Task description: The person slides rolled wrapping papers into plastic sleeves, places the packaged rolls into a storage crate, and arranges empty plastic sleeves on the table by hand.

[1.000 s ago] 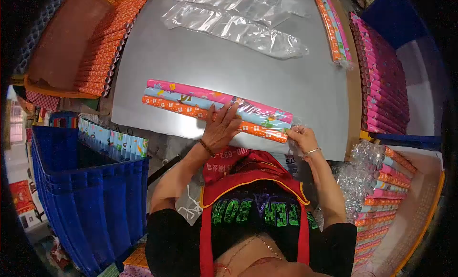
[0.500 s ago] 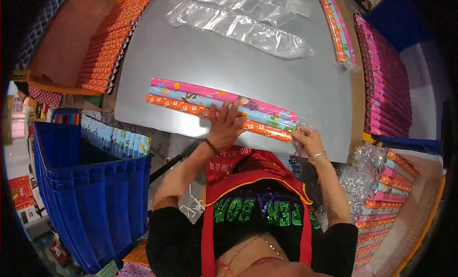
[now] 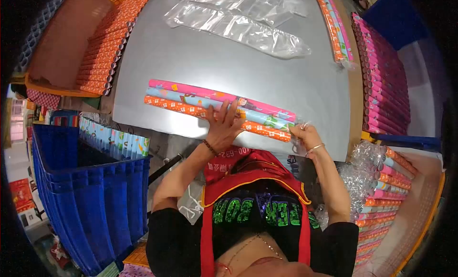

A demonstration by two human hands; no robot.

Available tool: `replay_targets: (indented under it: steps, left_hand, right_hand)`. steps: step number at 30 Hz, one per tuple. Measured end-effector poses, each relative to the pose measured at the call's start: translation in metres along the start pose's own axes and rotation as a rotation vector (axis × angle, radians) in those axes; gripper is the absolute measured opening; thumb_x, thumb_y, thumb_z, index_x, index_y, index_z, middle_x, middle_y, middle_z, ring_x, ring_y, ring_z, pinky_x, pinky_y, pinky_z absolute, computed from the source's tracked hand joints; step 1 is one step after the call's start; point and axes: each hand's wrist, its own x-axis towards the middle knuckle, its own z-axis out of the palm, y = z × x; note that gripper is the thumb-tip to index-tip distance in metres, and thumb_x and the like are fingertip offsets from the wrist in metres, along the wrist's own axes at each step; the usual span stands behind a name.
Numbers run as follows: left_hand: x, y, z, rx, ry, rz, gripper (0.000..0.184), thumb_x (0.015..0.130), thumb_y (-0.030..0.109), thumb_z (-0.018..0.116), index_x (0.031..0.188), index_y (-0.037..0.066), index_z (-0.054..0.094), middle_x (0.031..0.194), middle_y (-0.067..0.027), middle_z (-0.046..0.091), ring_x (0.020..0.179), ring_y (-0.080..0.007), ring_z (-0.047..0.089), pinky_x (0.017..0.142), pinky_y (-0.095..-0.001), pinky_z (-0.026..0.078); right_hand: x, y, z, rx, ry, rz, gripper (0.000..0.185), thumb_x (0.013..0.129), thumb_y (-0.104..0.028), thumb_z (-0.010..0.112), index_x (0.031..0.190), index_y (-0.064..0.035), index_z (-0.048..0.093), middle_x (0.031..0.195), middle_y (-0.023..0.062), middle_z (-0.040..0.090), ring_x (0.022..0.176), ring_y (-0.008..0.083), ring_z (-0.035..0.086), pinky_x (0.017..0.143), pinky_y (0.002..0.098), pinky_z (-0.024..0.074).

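Three wrapping paper rolls, a pink one, a light blue one and an orange one, lie side by side on the grey table. They appear to be inside a clear plastic sleeve. My left hand rests on their middle, its fingers spread across the blue and orange rolls. At the right end of the rolls, my right hand pinches the loose end of the plastic sleeve, which sticks out past them. Its fingertips partly hide the gathered plastic.
Flat clear sleeves lie at the table's far side. A packed set of rolls lies on the far right. Crates of orange rolls, pink rolls and packed sets surround the table. A blue bin stands at left.
My right hand has turned slightly at the wrist, still pinching the sleeve end. My left hand stays on the rolls. The whole view has shifted a little.
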Motion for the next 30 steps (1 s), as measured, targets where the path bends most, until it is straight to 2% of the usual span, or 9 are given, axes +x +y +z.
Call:
replay_targets:
  steps: [4,7,13,17,19,21,25,27,30]
  left_hand:
    - [0.001,-0.001,0.002,-0.006,0.006,0.0,0.034,0.07,0.03,0.066,0.098,0.019,0.051,0.139,-0.0155,0.03,0.129,-0.0344,0.025,0.098,-0.0633,0.01]
    - [0.003,0.001,0.002,0.037,0.042,-0.003,0.033,0.069,0.031,0.066,0.098,0.018,0.054,0.139,-0.0147,0.031,0.129,-0.034,0.025,0.099,-0.0636,0.01]
    - [0.006,0.004,-0.004,0.018,0.09,-0.016,0.031,0.069,0.032,0.066,0.094,0.016,0.058,0.134,-0.0147,0.039,0.127,-0.0337,0.03,0.1,-0.0639,0.007]
    - [0.007,0.002,-0.006,0.031,0.086,0.025,0.03,0.071,0.033,0.066,0.093,0.014,0.059,0.132,-0.0198,0.04,0.126,-0.0351,0.031,0.102,-0.0607,0.004]
    - [0.008,0.004,-0.011,-0.017,0.081,0.01,0.031,0.07,0.033,0.067,0.093,0.014,0.058,0.131,-0.0197,0.042,0.124,-0.0358,0.035,0.102,-0.0608,0.004]
    - [0.007,0.003,-0.009,-0.027,0.059,-0.009,0.035,0.069,0.032,0.068,0.095,0.013,0.056,0.134,-0.0167,0.04,0.128,-0.0348,0.03,0.1,-0.0633,0.008]
    - [0.008,0.002,-0.011,-0.02,0.066,0.024,0.034,0.068,0.033,0.069,0.092,0.015,0.055,0.133,-0.0183,0.042,0.125,-0.0358,0.034,0.104,-0.0603,0.001]
    - [0.009,0.003,-0.01,-0.011,0.064,0.017,0.036,0.067,0.033,0.07,0.093,0.015,0.054,0.133,-0.0179,0.041,0.125,-0.0356,0.034,0.104,-0.0604,0.001]
    - [0.008,0.002,-0.008,-0.046,0.062,0.012,0.037,0.064,0.033,0.071,0.092,0.015,0.054,0.134,-0.0173,0.041,0.125,-0.0349,0.035,0.104,-0.0605,0.001]
  right_hand:
    - [-0.004,-0.011,0.0,-0.085,-0.037,0.002,0.024,0.077,-0.023,0.068,0.062,-0.0106,0.055,0.055,-0.0046,0.046,0.047,0.0044,0.037,0.043,0.0222,0.0244]
    - [-0.01,-0.013,0.01,-0.16,0.052,0.013,0.023,0.078,-0.018,0.066,0.062,-0.0087,0.054,0.056,-0.0057,0.045,0.048,0.0042,0.038,0.043,0.0229,0.0261]
    - [-0.008,0.006,0.007,-0.23,0.115,-0.166,0.025,0.08,-0.025,0.065,0.062,-0.0121,0.053,0.056,-0.0065,0.045,0.046,0.0032,0.037,0.041,0.0215,0.0257]
    - [0.006,0.012,0.001,-0.179,0.142,-0.201,0.023,0.08,-0.023,0.065,0.063,-0.0125,0.053,0.056,-0.0068,0.045,0.046,0.0038,0.038,0.041,0.021,0.0254]
    - [0.007,0.003,0.001,-0.119,0.117,-0.037,0.022,0.078,-0.019,0.068,0.065,-0.0097,0.054,0.059,-0.0043,0.048,0.048,0.0051,0.041,0.042,0.0226,0.0295]
    - [0.014,0.003,-0.003,-0.112,0.08,-0.015,0.021,0.079,-0.021,0.067,0.065,-0.0102,0.055,0.059,-0.0038,0.05,0.047,0.0054,0.041,0.041,0.0224,0.029]
    - [0.016,-0.003,-0.014,-0.166,-0.017,0.048,0.019,0.081,-0.024,0.065,0.07,-0.0098,0.06,0.062,-0.0027,0.055,0.045,0.0058,0.045,0.039,0.0216,0.029]
    - [0.012,-0.004,-0.007,-0.162,0.059,0.005,0.019,0.078,-0.018,0.068,0.068,-0.0093,0.055,0.061,-0.0038,0.048,0.05,0.0051,0.041,0.043,0.0224,0.0298]
    - [-0.001,0.001,0.005,-0.226,0.175,-0.126,0.02,0.078,-0.018,0.068,0.068,-0.0085,0.055,0.061,-0.0044,0.048,0.051,0.0045,0.041,0.045,0.0219,0.0298]
